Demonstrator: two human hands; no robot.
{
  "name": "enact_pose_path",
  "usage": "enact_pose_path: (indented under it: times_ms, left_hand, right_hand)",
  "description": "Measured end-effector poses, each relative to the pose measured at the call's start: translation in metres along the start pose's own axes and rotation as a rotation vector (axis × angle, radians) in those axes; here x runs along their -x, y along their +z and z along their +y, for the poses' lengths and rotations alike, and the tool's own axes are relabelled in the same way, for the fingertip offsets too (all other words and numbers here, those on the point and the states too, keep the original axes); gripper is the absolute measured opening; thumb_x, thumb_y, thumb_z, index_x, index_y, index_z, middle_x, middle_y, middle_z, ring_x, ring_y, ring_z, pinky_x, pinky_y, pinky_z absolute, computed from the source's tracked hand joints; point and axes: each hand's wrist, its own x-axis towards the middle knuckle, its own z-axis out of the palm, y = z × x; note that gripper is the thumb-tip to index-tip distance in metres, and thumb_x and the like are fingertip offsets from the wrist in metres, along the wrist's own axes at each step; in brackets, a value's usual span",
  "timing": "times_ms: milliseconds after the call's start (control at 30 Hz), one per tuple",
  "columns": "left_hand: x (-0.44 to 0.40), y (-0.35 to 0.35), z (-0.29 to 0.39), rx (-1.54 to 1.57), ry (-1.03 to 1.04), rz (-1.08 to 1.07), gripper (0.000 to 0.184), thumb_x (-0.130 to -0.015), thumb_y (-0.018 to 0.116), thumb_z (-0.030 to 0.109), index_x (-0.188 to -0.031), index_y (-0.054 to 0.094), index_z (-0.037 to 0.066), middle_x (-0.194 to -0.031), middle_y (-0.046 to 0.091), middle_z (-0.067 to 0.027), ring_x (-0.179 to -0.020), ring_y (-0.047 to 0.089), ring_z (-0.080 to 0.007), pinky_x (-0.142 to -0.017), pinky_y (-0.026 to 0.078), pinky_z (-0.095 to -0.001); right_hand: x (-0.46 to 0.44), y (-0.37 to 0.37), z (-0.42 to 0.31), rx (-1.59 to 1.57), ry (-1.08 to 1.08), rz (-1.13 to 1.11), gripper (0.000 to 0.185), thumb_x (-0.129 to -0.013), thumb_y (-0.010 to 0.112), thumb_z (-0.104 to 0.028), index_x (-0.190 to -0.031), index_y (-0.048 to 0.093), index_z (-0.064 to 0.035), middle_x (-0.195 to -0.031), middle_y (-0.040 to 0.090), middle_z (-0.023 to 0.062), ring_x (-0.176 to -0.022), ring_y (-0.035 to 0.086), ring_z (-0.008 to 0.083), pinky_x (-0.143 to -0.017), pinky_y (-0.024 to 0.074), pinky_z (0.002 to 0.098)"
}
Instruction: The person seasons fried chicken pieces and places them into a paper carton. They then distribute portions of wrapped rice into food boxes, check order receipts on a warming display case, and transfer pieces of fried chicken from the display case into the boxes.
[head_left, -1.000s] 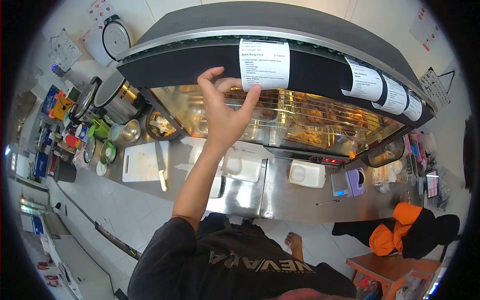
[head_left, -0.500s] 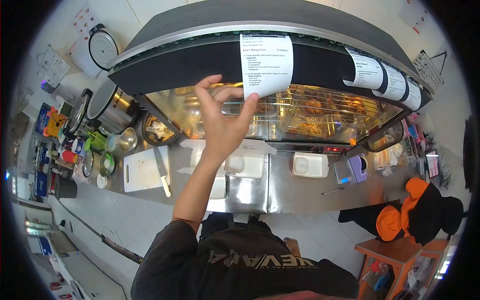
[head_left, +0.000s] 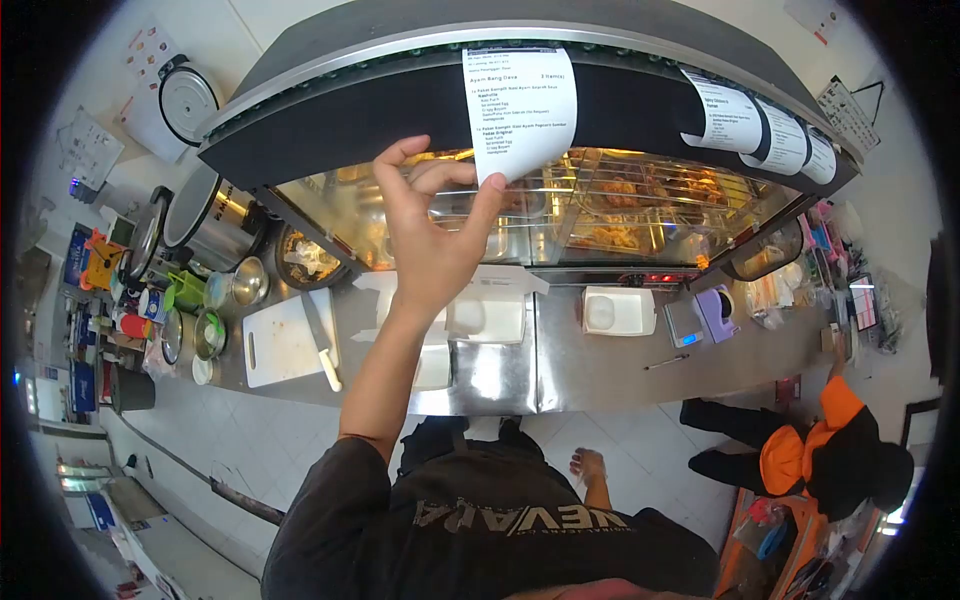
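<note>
My left hand [head_left: 437, 215] is raised to the front of a food warmer, pinching the lower edge of a printed order receipt [head_left: 521, 100] between thumb and fingers. The receipt hangs from the warmer's top rail, its bottom curling outward. My right hand [head_left: 588, 463] hangs low beside my body over the floor, holding nothing, its fingers loosely apart. Below my left hand, open white takeaway boxes [head_left: 495, 318] rest on the steel counter, partly hidden by my forearm. Behind the warmer's glass, fried food [head_left: 622, 236] lies on racks and trays.
A knife [head_left: 322, 343] lies on a white cutting board [head_left: 270, 350]. Rightward are another takeaway box [head_left: 618, 312], a pen [head_left: 666, 361] and a purple device [head_left: 713, 312]. More receipts [head_left: 771, 148] hang at right. A co-worker in black and orange [head_left: 835, 445] bends near the counter's right end.
My view has shifted slightly, while my left hand keeps its pinch on the receipt. My right hand has come further into view. The co-worker has reached an arm toward the counter.
</note>
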Motion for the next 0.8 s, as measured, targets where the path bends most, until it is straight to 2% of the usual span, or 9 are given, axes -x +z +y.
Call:
enact_pose_path:
  times_ms: [67,200,333,400,467,500,533,667,800]
  left_hand:
    - [-0.004,0.0,-0.001,0.036,0.0,-0.005,0.062,-0.087,0.076,0.006,-0.129,0.032,-0.003,-0.092,0.072,-0.0103,-0.094,0.064,-0.013,-0.093,0.044,-0.0286]
    - [-0.047,0.003,0.004,0.138,0.032,-0.046,0.061,-0.089,0.075,0.004,-0.132,0.032,-0.001,-0.098,0.071,-0.0129,-0.088,0.065,-0.0127,-0.078,0.049,-0.0237]
    - [-0.056,-0.006,0.02,0.463,-0.139,-0.038,0.052,-0.092,0.069,0.0,-0.128,0.032,-0.004,-0.089,0.065,-0.0117,-0.079,0.064,-0.0116,-0.068,0.054,-0.0218]
    - [-0.013,-0.029,0.014,0.454,-0.18,-0.062,0.056,-0.091,0.069,-0.001,-0.132,0.032,0.0,-0.105,0.066,-0.0153,-0.086,0.064,-0.0125,-0.072,0.052,-0.0222]
    - [0.042,-0.06,0.006,0.437,-0.278,-0.048,0.057,-0.09,0.067,-0.004,-0.135,0.033,0.002,-0.121,0.062,-0.0178,-0.093,0.063,-0.013,-0.074,0.052,-0.0239]
    - [0.07,-0.078,-0.001,0.426,-0.363,-0.027,0.056,-0.09,0.065,-0.007,-0.137,0.035,0.003,-0.129,0.057,-0.0185,-0.096,0.062,-0.013,-0.074,0.052,-0.0253]
    - [0.097,-0.105,-0.011,0.269,-0.474,-0.15,0.059,-0.089,0.064,-0.009,-0.14,0.036,0.002,-0.133,0.054,-0.018,-0.103,0.061,-0.0151,-0.078,0.053,-0.0282]
    - [0.155,-0.162,-0.004,0.363,-0.652,-0.156,0.074,-0.082,0.071,-0.012,-0.146,0.037,0.0,-0.137,0.052,-0.0157,-0.12,0.058,-0.0223,-0.093,0.054,-0.0361]
    - [0.17,-0.22,-0.005,0.408,-0.713,-0.068,0.089,-0.071,0.083,-0.006,-0.147,0.038,0.003,-0.13,0.06,-0.0144,-0.108,0.066,-0.0196,-0.09,0.05,-0.0288]
  right_hand:
    - [-0.023,-0.02,0.008,-0.105,-0.026,-0.22,0.021,-0.093,0.063,-0.021,-0.106,0.065,-0.0053,-0.084,0.063,0.0111,-0.069,0.062,0.0232,-0.061,0.0549,0.0387]
    - [-0.028,-0.016,0.001,0.263,-0.185,-0.097,0.026,-0.093,0.064,-0.03,-0.105,0.066,-0.0067,-0.082,0.064,0.0081,-0.066,0.061,0.0196,-0.059,0.0541,0.0368]
    - [0.069,0.047,-0.1,1.172,0.02,-0.369,0.035,-0.095,0.058,-0.038,-0.1,0.068,-0.0045,-0.087,0.069,0.0066,-0.067,0.063,0.018,-0.06,0.0525,0.0365]
    - [0.093,0.089,-0.143,1.523,-0.228,-0.639,0.04,-0.096,0.054,-0.043,-0.094,0.069,-0.0057,-0.085,0.07,0.0072,-0.069,0.064,0.0195,-0.063,0.052,0.0402]
    - [0.141,0.16,-0.188,1.572,-0.827,-0.536,0.036,-0.094,0.061,-0.04,-0.099,0.065,-0.0051,-0.079,0.065,0.0141,-0.073,0.063,0.0269,-0.067,0.0497,0.0433]
    - [0.16,0.197,-0.2,1.381,-1.43,-0.447,0.034,-0.096,0.057,-0.037,-0.093,0.06,-0.0028,-0.077,0.061,0.0184,-0.073,0.059,0.0376,-0.07,0.0461,0.049]
    - [0.21,0.249,-0.224,1.079,-1.609,-0.438,0.029,-0.096,0.057,-0.031,-0.086,0.058,-0.0038,-0.075,0.06,0.0179,-0.072,0.058,0.0417,-0.068,0.0445,0.0519]
    - [0.268,0.417,-0.254,0.983,-1.871,-0.326,0.028,-0.097,0.056,-0.03,-0.095,0.062,-0.0032,-0.076,0.063,0.0196,-0.072,0.063,0.0399,-0.068,0.0495,0.0507]
    - [0.314,0.53,-0.252,1.206,-1.981,-0.146,0.031,-0.098,0.053,-0.032,-0.102,0.063,-0.0038,-0.072,0.066,0.0188,-0.071,0.07,0.036,-0.065,0.0567,0.0456]
